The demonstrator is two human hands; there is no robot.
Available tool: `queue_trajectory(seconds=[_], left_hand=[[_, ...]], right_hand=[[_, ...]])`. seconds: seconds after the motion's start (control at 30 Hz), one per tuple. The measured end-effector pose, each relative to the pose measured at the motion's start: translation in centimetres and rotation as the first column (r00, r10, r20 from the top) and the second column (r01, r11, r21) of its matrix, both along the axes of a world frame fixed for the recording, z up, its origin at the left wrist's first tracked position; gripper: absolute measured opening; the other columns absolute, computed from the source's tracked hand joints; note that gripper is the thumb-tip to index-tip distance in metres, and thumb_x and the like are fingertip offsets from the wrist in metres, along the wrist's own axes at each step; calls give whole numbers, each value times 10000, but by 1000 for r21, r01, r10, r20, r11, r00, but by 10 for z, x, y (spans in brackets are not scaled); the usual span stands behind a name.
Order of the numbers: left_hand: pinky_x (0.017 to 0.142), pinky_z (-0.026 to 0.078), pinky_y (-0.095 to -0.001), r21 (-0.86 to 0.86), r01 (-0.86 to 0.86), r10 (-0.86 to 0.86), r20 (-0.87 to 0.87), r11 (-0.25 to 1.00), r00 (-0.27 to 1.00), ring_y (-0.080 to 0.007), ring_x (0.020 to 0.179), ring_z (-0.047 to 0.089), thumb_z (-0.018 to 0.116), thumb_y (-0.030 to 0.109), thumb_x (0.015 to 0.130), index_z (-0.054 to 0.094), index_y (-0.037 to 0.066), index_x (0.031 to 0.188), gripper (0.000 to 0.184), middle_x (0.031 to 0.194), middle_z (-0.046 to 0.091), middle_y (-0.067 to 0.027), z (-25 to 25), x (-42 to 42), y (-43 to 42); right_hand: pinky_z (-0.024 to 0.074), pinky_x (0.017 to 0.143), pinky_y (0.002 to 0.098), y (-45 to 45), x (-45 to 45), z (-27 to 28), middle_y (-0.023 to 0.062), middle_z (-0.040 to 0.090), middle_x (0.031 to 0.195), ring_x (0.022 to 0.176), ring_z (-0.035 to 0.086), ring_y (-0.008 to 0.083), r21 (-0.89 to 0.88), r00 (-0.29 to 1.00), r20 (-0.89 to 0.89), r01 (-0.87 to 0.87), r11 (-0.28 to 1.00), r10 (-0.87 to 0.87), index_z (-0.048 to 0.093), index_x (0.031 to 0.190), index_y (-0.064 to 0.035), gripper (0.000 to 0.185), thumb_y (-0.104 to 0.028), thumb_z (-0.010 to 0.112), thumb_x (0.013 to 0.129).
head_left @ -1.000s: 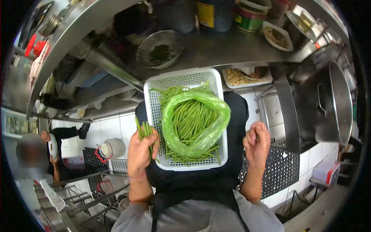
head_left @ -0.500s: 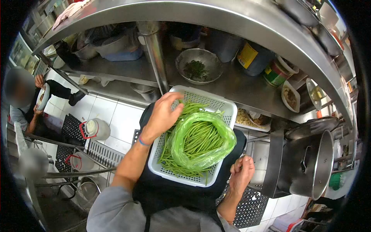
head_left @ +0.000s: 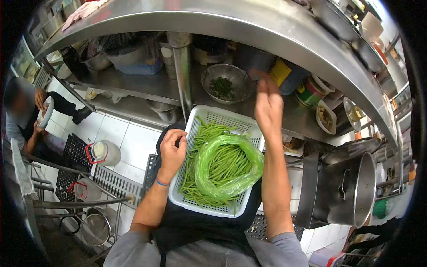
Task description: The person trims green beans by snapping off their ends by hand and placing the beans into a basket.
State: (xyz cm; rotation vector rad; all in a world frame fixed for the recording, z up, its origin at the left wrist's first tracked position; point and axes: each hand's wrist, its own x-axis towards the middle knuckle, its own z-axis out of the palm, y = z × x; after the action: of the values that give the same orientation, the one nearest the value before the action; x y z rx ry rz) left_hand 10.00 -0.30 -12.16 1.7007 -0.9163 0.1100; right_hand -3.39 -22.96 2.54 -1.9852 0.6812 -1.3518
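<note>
A white perforated basket [head_left: 178,190] rests on my lap, with loose green beans [head_left: 202,130] inside it. Among them stands an open green plastic bag [head_left: 207,186] full of more beans. My left hand [head_left: 173,150] is beside the basket's left rim, its fingers curled together; whether they hold anything is hidden. My right hand [head_left: 269,107] is raised past the basket's upper right corner, near the metal bowl of chopped greens [head_left: 222,87]; its fingers are smeared by motion.
A metal shelf [head_left: 133,86] runs in front, under a steel counter edge [head_left: 222,20]. To the right is a large steel pot [head_left: 351,189]. A seated person [head_left: 22,111] holds a dish at far left, near a bucket [head_left: 104,152] with a red handle.
My left hand, which held beans a second ago, has moved from the basket's upper left down to its left side. My right hand has swung up and forward from the lower right.
</note>
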Motion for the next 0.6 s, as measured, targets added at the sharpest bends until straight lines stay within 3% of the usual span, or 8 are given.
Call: queue_trajectory(seconds=[0.03,0.13,0.2,0.27,0.4,0.47,0.53,0.6], left_hand=[[755,525,-350,-1,-5,5,-5,1000,1000,-277,813,648,633,-31,821,672,-27,926,112,932,658,-144,1,-2,2],[754,526,-347,-34,-20,14,-161,999,987,-271,815,643,650,12,855,678,-26,943,100,968,653,-153,27,-19,5],[719,521,-353,115,81,-66,-132,990,989,-271,794,629,665,104,898,661,-33,1011,177,931,630,-152,52,-31,9],[693,516,-367,275,229,-172,-214,934,962,-277,779,622,662,141,915,647,-36,1039,217,903,617,-152,73,-49,9],[629,475,-303,385,132,-197,132,913,972,-180,708,586,645,157,938,642,-26,1053,216,802,595,-83,51,-64,-1],[627,466,-281,430,208,-259,63,878,964,-145,690,566,642,198,954,648,-31,1020,238,751,585,-69,37,-51,-7],[558,429,-335,257,317,-263,-224,913,939,-158,606,508,629,234,971,644,-32,948,268,661,528,-110,41,-40,-12],[510,396,-356,114,344,-285,-352,932,891,-148,560,457,612,250,986,641,-33,894,299,609,499,-131,50,-32,-18]], right_hand=[[453,965,375,2,-8,-5,194,669,1115,1017,635,264,-135,999,2,53,989,-53,617,1185,55,318,-191,549,994],[470,905,373,28,-57,-18,190,667,1053,972,634,269,131,1000,-14,-14,991,16,649,1058,47,189,-98,599,949],[485,875,386,44,-90,-38,187,653,1040,991,630,292,138,961,-271,-13,990,50,644,1041,40,178,-73,655,904],[504,829,411,66,-103,-50,196,627,1048,994,617,340,-148,855,-511,16,989,-91,626,1115,24,301,-122,711,866],[500,844,459,96,-118,-78,216,585,1061,994,611,407,21,700,-699,230,973,-150,578,1226,8,493,-216,767,829],[522,782,425,88,-122,-92,217,635,991,896,643,419,16,741,-652,223,975,-159,593,1210,5,397,-124,713,854],[536,747,406,77,-121,-89,219,672,984,833,672,384,155,806,-590,183,971,-58,612,1190,-2,326,-54,658,871],[516,732,324,78,-105,-75,156,706,931,822,675,250,456,971,-240,93,885,21,635,1106,23,250,28,576,863]])
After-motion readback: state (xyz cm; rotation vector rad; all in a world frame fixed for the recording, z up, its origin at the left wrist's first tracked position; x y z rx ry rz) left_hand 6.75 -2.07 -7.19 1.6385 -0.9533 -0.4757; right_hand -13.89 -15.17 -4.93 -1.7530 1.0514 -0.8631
